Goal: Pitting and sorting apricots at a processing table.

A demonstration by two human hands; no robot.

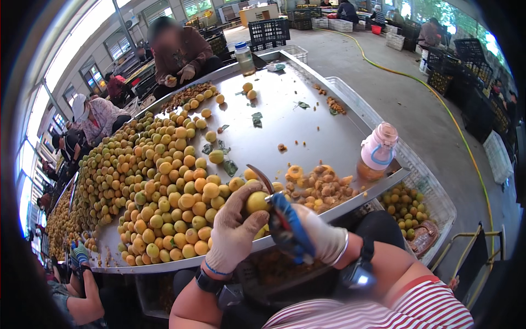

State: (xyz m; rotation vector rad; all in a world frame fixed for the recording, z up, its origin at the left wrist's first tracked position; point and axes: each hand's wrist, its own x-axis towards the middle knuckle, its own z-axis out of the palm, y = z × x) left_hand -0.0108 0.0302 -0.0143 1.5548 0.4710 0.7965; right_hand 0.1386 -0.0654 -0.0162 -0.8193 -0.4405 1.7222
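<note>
My left hand (232, 234), in a cotton work glove, holds a yellow-green apricot (257, 202) between fingers and thumb at the table's near edge. My right hand (322, 234), also gloved, grips a knife by its handle (292, 228), wrapped in blue material. Its curved, pointed blade (262, 177) rises just beside the held fruit; whether it touches the skin I cannot tell. A large heap of apricots (172, 172) spreads over the metal table (283, 107) to the left. Beyond my right hand lies a pile of apricot stones (320, 191), with a hollowed fruit ring (294, 172) at its edge.
A pink-topped bottle (379, 150) stands at the table's right corner; a blue-lidded jar (245, 59) is at the far end. Below right, a crate (446, 214) holds apricots and a brown item (423, 238). A gloved co-worker (183, 61) sits across. A hose (452, 117) crosses the floor.
</note>
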